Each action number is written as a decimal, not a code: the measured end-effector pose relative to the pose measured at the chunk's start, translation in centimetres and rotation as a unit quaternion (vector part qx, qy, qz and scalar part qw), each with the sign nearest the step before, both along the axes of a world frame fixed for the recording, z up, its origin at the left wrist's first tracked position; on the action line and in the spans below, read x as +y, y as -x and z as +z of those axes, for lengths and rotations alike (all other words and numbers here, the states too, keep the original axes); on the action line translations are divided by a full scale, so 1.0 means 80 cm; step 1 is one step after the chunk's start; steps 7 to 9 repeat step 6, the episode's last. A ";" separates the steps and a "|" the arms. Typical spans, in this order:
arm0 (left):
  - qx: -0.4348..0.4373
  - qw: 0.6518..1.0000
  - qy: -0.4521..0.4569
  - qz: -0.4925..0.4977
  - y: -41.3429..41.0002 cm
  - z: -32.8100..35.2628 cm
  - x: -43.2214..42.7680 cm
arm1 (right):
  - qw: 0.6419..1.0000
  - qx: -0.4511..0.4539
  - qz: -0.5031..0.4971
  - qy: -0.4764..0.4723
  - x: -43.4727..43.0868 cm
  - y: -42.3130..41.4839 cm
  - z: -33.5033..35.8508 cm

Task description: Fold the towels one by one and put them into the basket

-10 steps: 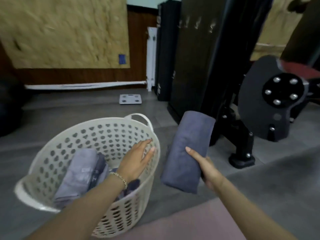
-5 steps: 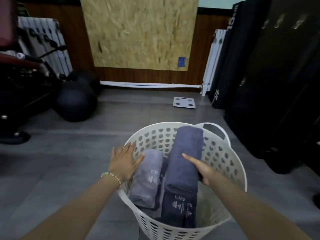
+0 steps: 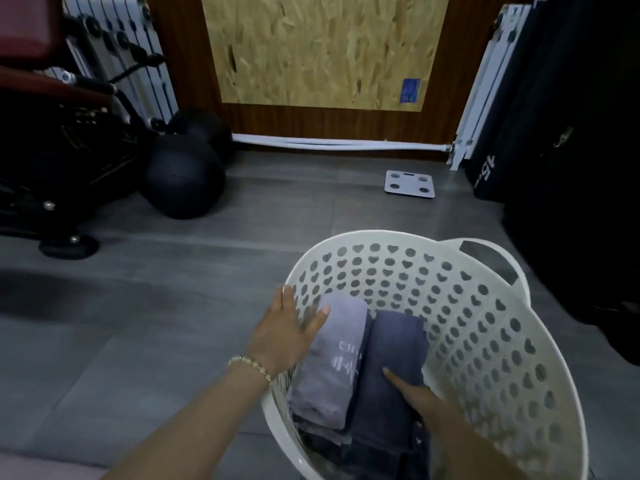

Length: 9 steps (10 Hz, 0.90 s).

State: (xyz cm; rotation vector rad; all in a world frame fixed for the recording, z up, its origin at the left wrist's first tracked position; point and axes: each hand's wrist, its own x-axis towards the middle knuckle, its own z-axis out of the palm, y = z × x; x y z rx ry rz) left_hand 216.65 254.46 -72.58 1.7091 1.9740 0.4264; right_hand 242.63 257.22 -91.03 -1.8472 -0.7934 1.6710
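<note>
A white perforated basket (image 3: 485, 327) stands on the grey floor at the lower right. Inside it lie a folded light grey towel (image 3: 332, 362) with a white print and, to its right, a folded dark blue-grey towel (image 3: 388, 382). More dark cloth shows beneath them. My left hand (image 3: 284, 334) holds the basket's left rim, fingers outside and thumb on the light towel. My right hand (image 3: 415, 396) grips the dark towel from its right side, thumb lying on top and fingers hidden under the cloth.
Two black medicine balls (image 3: 183, 178) and a black and red gym machine (image 3: 55, 140) stand at the left. A white bathroom scale (image 3: 410, 183) lies on the floor ahead. Black mats (image 3: 571, 133) lean at the right. A pink mat edge (image 3: 41, 469) shows at the bottom left.
My right hand carried the dark towel from beside the basket into it and lowered it next to the light towel. My left hand stayed at the basket's rim.
</note>
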 end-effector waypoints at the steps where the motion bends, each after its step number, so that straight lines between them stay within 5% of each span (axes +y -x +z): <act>1: 0.014 1.000 0.013 0.005 -0.006 0.004 0.003 | 0.982 -0.115 -0.027 -0.147 -0.015 0.020 0.048; 2: 0.016 1.000 0.011 0.001 -0.015 0.008 0.000 | 0.900 -0.322 0.086 -0.283 -0.021 0.041 0.074; 3: 0.028 1.000 0.005 -0.010 -0.018 0.012 -0.002 | 0.832 -0.390 0.277 -0.282 -0.022 0.064 0.073; 5: 0.042 0.999 -0.001 -0.005 -0.001 0.008 -0.009 | 0.812 -0.412 0.400 -0.103 -0.013 0.066 0.078; 6: 0.037 0.998 -0.050 -0.011 0.002 0.014 -0.017 | 0.873 -0.351 0.303 -0.155 -0.010 0.060 0.087; 9: 0.037 0.998 -0.050 -0.011 0.002 0.014 -0.017 | 0.873 -0.351 0.303 -0.155 -0.010 0.060 0.087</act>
